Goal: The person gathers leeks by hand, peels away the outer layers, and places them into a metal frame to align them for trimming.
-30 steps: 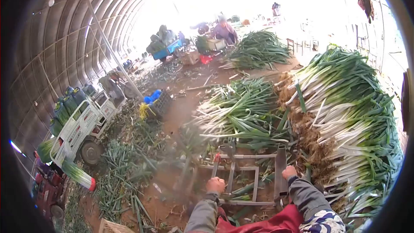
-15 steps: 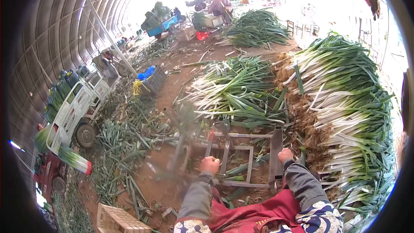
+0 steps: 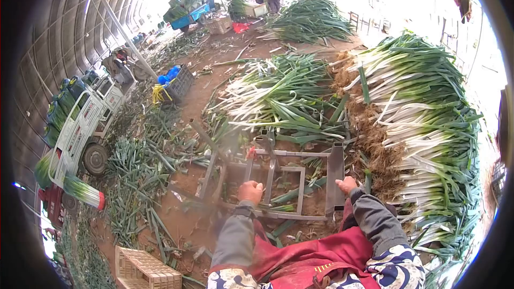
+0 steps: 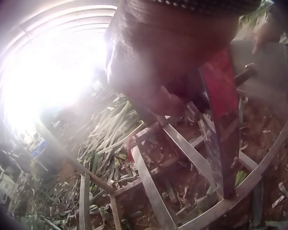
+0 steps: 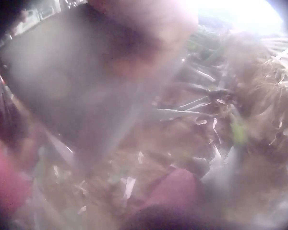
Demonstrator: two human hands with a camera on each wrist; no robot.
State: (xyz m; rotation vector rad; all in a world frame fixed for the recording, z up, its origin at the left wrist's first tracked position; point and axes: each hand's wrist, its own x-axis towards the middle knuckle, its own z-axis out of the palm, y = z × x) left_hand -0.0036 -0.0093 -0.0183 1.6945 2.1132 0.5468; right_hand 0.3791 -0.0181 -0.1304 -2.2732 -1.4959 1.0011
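A grey metal frame (image 3: 302, 170) of welded bars, with a wide flat plate (image 3: 335, 174) along its right side, stands on the soil in front of the person's red apron (image 3: 305, 257). My left hand (image 3: 250, 191) has its fingers curled on a bar at the frame's near left; the left wrist view shows that hand (image 4: 168, 57) from above the bars. On the plate's right edge, my right hand (image 3: 348, 184) grips with bent fingers. Blur softens the right hand (image 5: 149, 28) and plate in the right wrist view.
Beyond the frame lies a pile of leeks (image 3: 278, 93); a larger, long heap (image 3: 428, 139) runs along the right. Leaf scraps (image 3: 131, 166) litter the left, with a tan crate (image 3: 147, 267) nearby. A white cart (image 3: 85, 128) and dark crate (image 3: 179, 83) stand farther left.
The head view has tilted downward, so the leeks and frame sit higher in it and more apron shows. Both hands stay at the frame. The distant person has become more upright.
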